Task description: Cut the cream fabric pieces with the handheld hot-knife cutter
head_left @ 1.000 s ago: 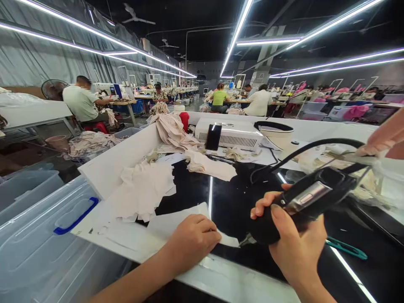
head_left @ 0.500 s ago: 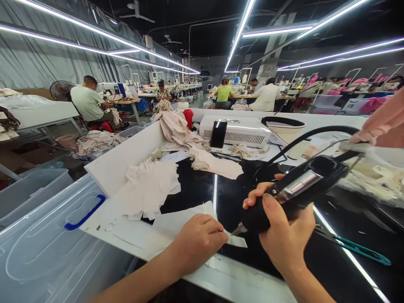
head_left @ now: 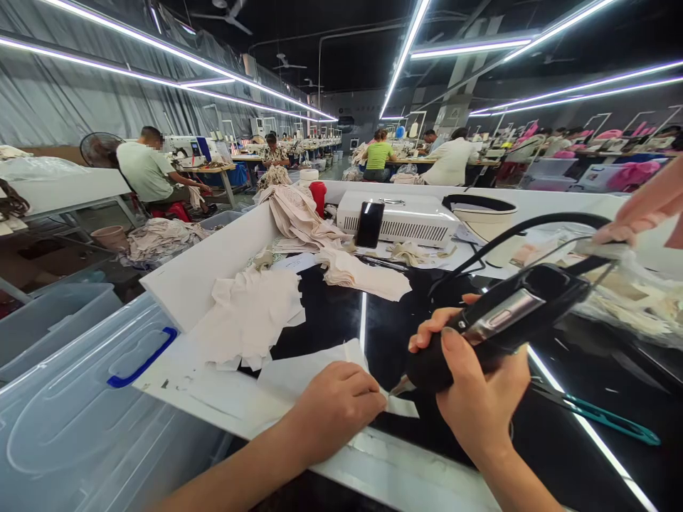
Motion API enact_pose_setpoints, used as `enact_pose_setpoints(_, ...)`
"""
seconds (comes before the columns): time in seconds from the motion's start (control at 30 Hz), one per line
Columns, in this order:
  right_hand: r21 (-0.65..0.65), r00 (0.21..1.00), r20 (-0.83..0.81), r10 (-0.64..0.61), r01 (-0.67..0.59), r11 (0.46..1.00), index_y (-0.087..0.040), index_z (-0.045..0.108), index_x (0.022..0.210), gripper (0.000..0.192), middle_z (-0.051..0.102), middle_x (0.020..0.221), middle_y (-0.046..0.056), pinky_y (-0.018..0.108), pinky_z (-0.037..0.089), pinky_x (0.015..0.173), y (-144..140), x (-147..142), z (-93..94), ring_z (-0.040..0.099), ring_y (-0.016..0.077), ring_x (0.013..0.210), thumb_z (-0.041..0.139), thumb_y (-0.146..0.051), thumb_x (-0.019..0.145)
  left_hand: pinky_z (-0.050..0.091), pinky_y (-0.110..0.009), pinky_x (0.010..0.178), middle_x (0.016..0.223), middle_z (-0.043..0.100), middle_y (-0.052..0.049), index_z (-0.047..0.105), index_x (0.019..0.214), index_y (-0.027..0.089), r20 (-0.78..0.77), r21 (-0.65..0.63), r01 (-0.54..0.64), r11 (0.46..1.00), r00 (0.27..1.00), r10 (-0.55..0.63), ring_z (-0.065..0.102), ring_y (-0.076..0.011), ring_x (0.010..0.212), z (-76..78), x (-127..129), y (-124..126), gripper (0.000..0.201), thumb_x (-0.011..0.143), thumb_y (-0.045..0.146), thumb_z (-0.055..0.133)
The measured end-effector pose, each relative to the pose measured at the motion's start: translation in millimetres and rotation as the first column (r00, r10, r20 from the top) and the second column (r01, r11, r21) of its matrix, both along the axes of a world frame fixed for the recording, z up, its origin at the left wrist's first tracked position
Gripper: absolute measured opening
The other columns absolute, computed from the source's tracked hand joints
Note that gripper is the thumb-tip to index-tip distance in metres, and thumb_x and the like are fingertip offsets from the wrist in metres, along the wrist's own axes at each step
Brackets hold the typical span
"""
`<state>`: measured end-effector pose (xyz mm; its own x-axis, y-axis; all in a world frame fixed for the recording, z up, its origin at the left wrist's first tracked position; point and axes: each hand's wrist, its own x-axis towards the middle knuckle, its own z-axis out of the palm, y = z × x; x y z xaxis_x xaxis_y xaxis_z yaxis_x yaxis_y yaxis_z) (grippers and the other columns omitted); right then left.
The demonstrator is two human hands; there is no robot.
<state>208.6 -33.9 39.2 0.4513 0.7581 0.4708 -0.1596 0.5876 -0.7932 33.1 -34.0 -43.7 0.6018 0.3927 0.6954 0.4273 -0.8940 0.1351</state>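
Note:
My right hand point(head_left: 480, 391) is wrapped around a black corded power tool point(head_left: 506, 313) with a silver panel and a narrow metal tip. The tip points down-left at a white fabric piece point(head_left: 304, 373) on the black glossy work surface point(head_left: 395, 327). My left hand point(head_left: 336, 402) is closed with its fingertips together, pinching that fabric near its right end. A short strip of the cloth shows beyond my fingers, beside the tool tip. How much fabric lies under my left hand is hidden.
Pale cut fabric point(head_left: 256, 313) and a stacked bundle point(head_left: 366, 274) lie beyond my hands. A phone point(head_left: 370, 224) leans on a white vented box point(head_left: 410, 220). Teal-handled tool point(head_left: 613, 419) lies right. Plastic bin point(head_left: 69, 412) stands left. A pink-sleeved arm point(head_left: 651, 203) hangs above the cord. Co-workers sit behind.
Both hands, the power tool and the fabric stay nearly in place. The camera view has shifted very slightly.

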Motion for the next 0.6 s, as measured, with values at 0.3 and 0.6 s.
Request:
enact_pose_setpoints(0.3, 0.024, 0.999, -0.016, -0.049, 0.050, 0.998, -0.029, 0.064, 0.119, 0.042, 0.069, 0.080, -0.005, 0.033, 0.060, 0.057, -4, 12, 6.7, 0.064, 0.0165, 0.060, 0.087, -0.028, 0.083, 0.056, -0.029, 0.085, 0.089, 0.073, 0.001, 0.071, 0.096, 0.018, 0.006, -0.008, 0.008, 1.000, 1.000, -0.008, 0.069, -0.0149, 0.087, 6.8, -1, -1, 0.020, 0.111, 0.014, 0.059)
enact_pose_setpoints(0.6, 0.003, 1.000, -0.004, -0.022, 0.022, 1.000, -0.030, 0.065, 0.118, 0.039, 0.070, 0.083, -0.004, 0.034, 0.060, 0.059, -7, 13, 4.8, 0.066, 0.0170, 0.062, 0.087, -0.030, 0.085, 0.056, -0.029, 0.085, 0.089, 0.073, 0.001, 0.071, 0.095, 0.019, 0.001, -0.044, 0.020, 0.999, 1.000, -0.020, 0.070, -0.0145, 0.087, 11.5, -2, -2, 0.022, 0.113, 0.017, 0.058)
